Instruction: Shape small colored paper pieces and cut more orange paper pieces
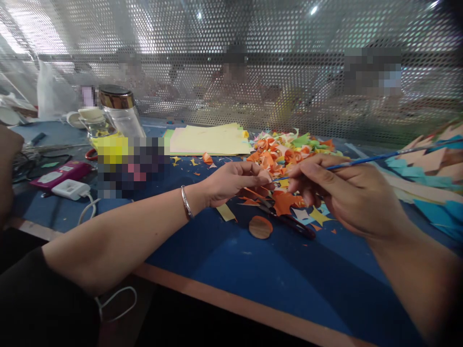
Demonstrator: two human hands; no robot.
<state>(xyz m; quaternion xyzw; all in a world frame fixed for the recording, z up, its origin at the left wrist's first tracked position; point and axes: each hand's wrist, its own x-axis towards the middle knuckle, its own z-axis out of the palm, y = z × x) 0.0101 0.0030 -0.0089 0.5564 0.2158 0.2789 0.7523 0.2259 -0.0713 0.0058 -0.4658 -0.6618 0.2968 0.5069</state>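
You hold a thin blue stick [361,160] in your right hand [350,197], gripped between thumb and fingers, with its shaft slanting up to the right and its lower end reaching your left fingertips. Your left hand [235,182] has its thumb and fingers pinched together at that end; whether anything small sits between them, you cannot tell from this view. Both hands are above the desk [231,262], just in front of a heap of paper scraps [271,149], mostly orange with some green and yellow. Below the gap between your hands lie dark-handled scissors [298,225], partly covered by orange scraps, with a round brown-and-orange piece [260,228] just beside them on the near side. A yellow star-shaped scrap [320,219] lies near your right hand, and a yellow strip [226,212] just below your left. Beyond your left hand rests a stack of pale yellow sheets [213,140]. Farther left you have a white charger [71,189], a magenta box [61,174] and a dark-lidded jar [125,118].
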